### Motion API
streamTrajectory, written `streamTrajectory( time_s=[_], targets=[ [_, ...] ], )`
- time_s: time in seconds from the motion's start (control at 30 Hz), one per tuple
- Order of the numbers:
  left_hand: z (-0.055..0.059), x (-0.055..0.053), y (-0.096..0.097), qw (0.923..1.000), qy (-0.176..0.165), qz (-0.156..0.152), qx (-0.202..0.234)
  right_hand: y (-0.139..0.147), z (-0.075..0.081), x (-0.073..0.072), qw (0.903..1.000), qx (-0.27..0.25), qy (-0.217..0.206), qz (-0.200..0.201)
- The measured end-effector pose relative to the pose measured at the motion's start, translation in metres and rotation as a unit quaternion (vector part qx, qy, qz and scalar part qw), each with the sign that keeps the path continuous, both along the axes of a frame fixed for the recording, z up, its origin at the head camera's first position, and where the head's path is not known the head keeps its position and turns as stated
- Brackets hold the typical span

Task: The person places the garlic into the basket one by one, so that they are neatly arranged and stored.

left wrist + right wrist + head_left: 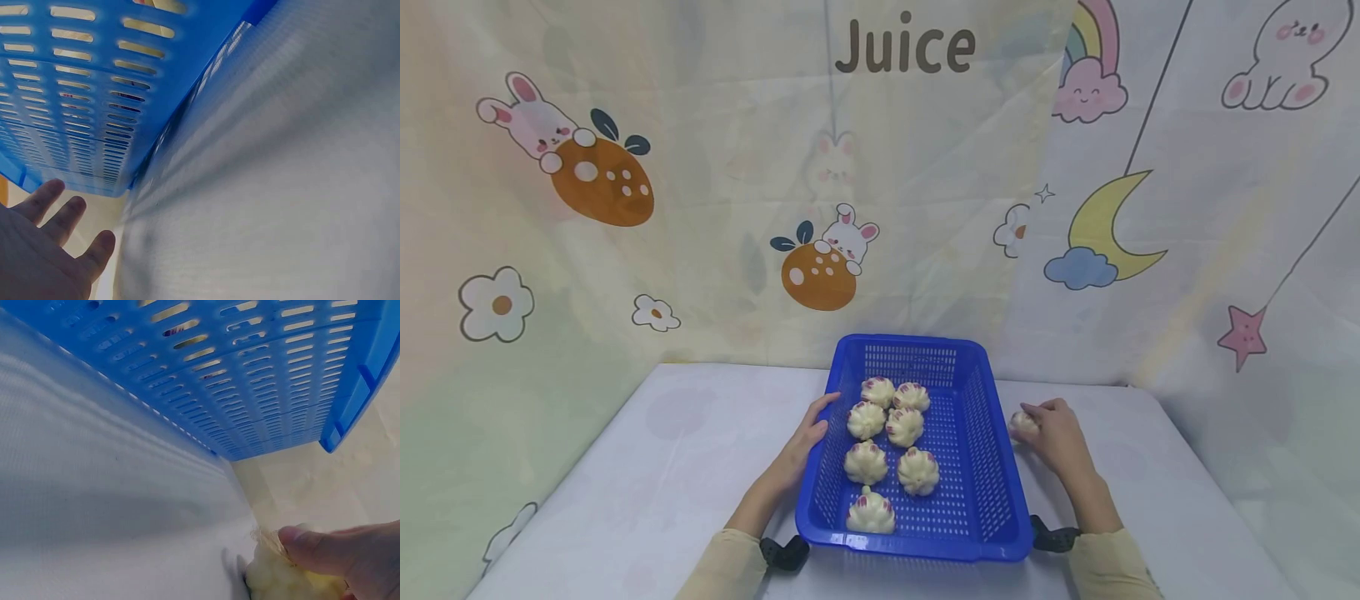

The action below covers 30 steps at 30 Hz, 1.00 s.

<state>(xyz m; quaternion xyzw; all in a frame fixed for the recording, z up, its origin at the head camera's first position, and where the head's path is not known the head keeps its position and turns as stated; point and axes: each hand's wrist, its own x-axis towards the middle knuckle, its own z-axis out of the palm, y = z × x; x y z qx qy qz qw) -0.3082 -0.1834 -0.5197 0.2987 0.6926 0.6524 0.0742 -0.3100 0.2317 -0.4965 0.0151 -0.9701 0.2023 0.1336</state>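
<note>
My right hand (1062,437) pinches a pale garlic bulb (1023,426) beside the right wall of a blue plastic basket (914,546). In the right wrist view the thumb (312,547) lies against this bulb (281,575), near its stringy roots, and the bulb is close over the white tabletop. My left hand (803,442) is at the basket's left rim in the head view. Its fingers (69,215) are spread and loosely extended in the left wrist view. Several garlic bulbs with purple streaks (906,427) lie inside the basket, mostly in its left half.
The basket stands on a white table (700,442), with a patterned cloth (730,167) hanging behind it. Dark wrist straps (785,552) show near the basket's front corners. Slotted basket walls (81,94) rise close beside both hands.
</note>
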Motion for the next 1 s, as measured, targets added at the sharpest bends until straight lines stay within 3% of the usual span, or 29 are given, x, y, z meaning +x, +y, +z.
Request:
streamTrajectory(
  time_s=[0.37,0.77,1.0],
  targets=[
    [0.000,0.001,0.000,0.9999,0.002,0.012,-0.011,0.000,0.008,0.004,0.9986,-0.025,-0.038,-0.025],
    [0.001,-0.001,0.001,0.9999,0.012,0.008,-0.002,0.007,0.016,0.010,0.9965,-0.011,-0.074,-0.038],
    [0.000,0.000,0.000,1.0000,0.001,0.006,-0.005,0.012,0.017,0.013,0.9950,-0.020,-0.086,-0.047]
  ],
)
